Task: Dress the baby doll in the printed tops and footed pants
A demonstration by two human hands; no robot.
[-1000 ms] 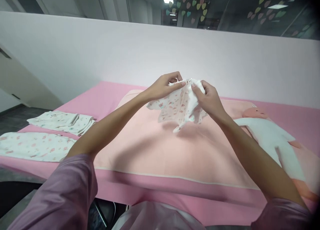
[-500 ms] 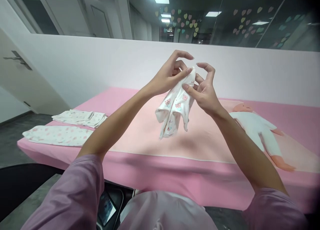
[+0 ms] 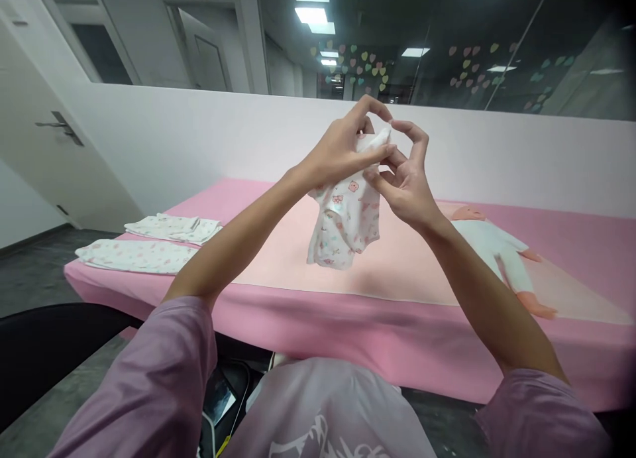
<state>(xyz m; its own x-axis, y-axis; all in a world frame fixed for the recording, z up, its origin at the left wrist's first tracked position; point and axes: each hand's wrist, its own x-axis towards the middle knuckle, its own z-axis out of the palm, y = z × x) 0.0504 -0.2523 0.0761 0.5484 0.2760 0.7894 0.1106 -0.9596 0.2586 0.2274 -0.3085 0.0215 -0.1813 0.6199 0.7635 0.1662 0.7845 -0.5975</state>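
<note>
A small white cloth garment (image 3: 348, 219) with pink animal prints hangs in the air over the bed-like surface; its exact kind does not show. My left hand (image 3: 355, 143) pinches its upper edge between thumb and fingers. Close beside it, my right hand (image 3: 405, 166) grips the same edge from the right, thumb in front. The two index fingertips meet above the cloth. Folds and fingers hide part of the garment's top, and its lower end dangles loose.
The pink-covered surface (image 3: 298, 319) carries a peach mat (image 3: 278, 272). Folded printed cloths (image 3: 134, 254) lie at its left. A doll in white (image 3: 489, 242) lies at the right. A black chair part (image 3: 59, 339) stands at lower left; a white wall (image 3: 199, 133) rises behind.
The garment has turned and hangs wider, its lower part less bunched. My left thumb has moved right, and the index fingertips have come together. The view has shifted slightly.
</note>
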